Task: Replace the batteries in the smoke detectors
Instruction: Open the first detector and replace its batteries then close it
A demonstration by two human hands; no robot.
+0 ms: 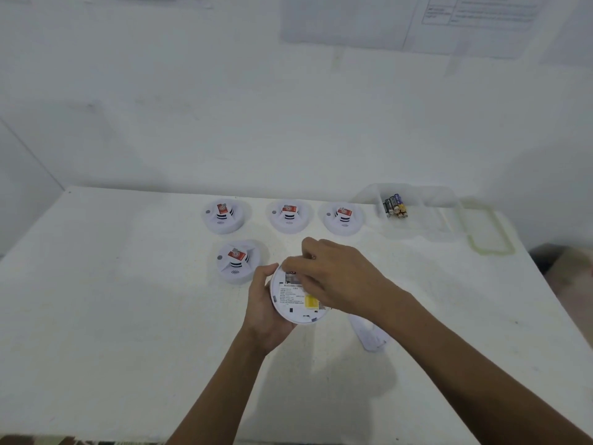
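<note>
Left hand (266, 305) grips one upturned smoke detector (293, 300), right hand (340, 277) curled over it, hold unclear; four detectors (237, 264) beyond.

Bright, soft, even light from up above the table (128, 300). Pale grey shadows on the table's near half, and small faint ones beside the smoke detectors (290, 216) at the table's far side. Milky and washed-out all over. Fuzzy papers (475, 14) on the wall (192, 107) behind the table, print too blurry to read. Bent lines at the table's left and right sides
</note>
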